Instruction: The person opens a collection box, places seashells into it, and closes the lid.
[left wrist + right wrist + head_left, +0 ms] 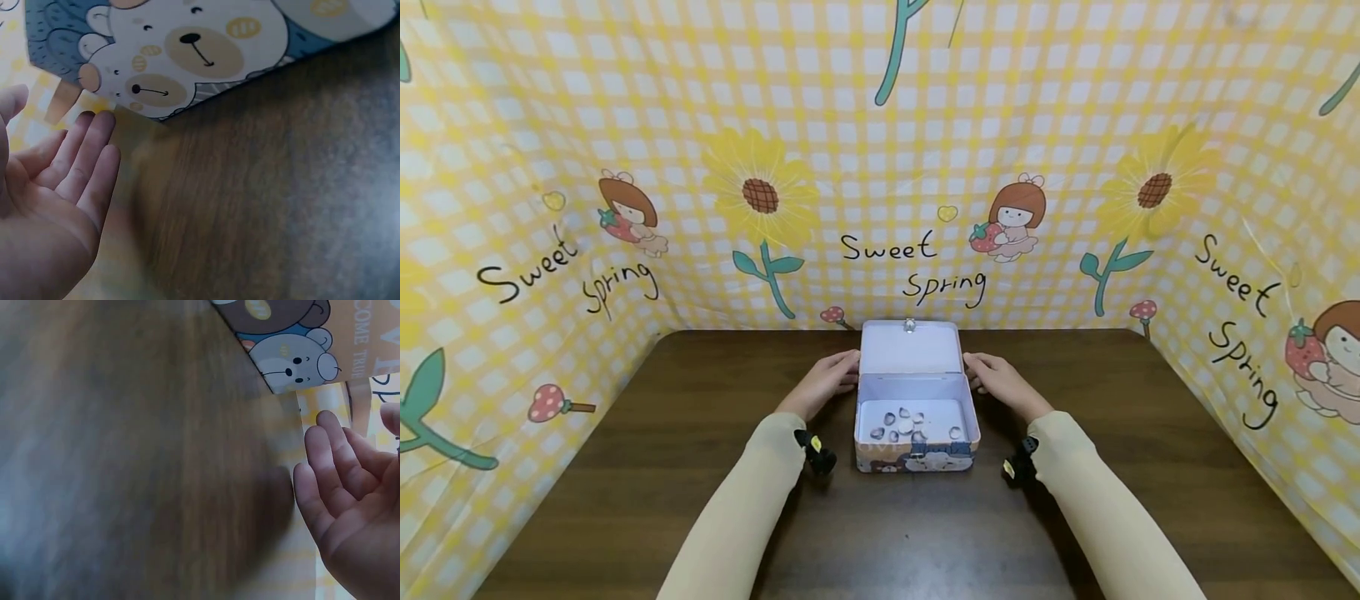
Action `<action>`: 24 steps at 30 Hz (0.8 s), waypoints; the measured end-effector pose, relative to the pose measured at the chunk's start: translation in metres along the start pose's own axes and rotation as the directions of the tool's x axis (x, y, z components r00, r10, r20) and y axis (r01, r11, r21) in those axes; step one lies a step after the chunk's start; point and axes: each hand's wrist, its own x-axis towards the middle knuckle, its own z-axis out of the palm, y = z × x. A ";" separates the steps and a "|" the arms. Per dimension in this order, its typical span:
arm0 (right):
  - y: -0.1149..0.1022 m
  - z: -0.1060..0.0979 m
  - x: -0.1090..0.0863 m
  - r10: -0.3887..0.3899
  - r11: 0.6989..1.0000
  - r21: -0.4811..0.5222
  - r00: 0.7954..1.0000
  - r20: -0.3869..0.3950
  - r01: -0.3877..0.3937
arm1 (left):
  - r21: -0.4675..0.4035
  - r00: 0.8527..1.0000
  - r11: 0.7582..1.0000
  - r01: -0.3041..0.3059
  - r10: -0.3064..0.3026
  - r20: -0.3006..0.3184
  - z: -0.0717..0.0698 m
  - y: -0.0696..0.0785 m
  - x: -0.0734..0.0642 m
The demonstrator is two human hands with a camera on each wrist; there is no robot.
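Note:
A hinged tin box printed with cartoon bears stands on the table, its lid raised at the back with a small metal clasp on the edge. Several small clear, stone-like pieces lie scattered on the pale floor inside. My left hand is at the lid's left side, fingertips right by its edge. On the opposite side is my right hand, fingertips close to the hinge end. Both wrist views show loosely extended fingers beside the printed box wall, palms turned toward the box.
The dark wooden table runs back to a yellow checked cloth with sunflowers and "Sweet Spring" lettering, which hangs behind and along both sides. A black wrist camera sits on the left sleeve, another on the right.

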 end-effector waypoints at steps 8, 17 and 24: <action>-0.001 0.004 0.006 -0.012 1.000 0.004 1.000 -0.003 0.012 | 0.085 0.999 0.996 -0.019 0.024 -0.049 0.011 0.000 0.007; -0.002 0.005 0.004 -0.036 0.999 0.010 0.999 -0.017 0.036 | 0.074 0.995 0.996 -0.051 0.058 -0.083 0.012 -0.003 0.009; -0.012 0.003 0.000 -0.084 0.996 -0.021 0.996 -0.039 0.083 | 0.066 0.990 0.995 -0.078 0.085 -0.109 0.012 0.005 0.002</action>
